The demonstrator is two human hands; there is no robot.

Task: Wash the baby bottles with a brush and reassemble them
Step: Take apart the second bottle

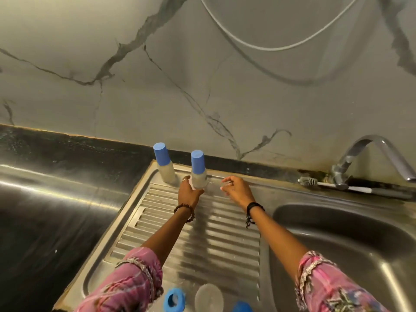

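In the head view, near the middle of the frame, my left hand [188,191] has its grip wrapped round a see-through baby bottle with a tall blue cap [198,171], standing on the ribbed steel surface [202,239]. My right hand [236,190] hangs loose beside it, holding nothing. A matching capped bottle [164,164] stands just left. I think a wet, ridged surface could tip the held bottle into its neighbour. Loose blue parts [174,300] wait at the bottom edge.

Dim warm light, glare streaks on the steel counter [56,190], soft overall blur, wide-angle bending at edges
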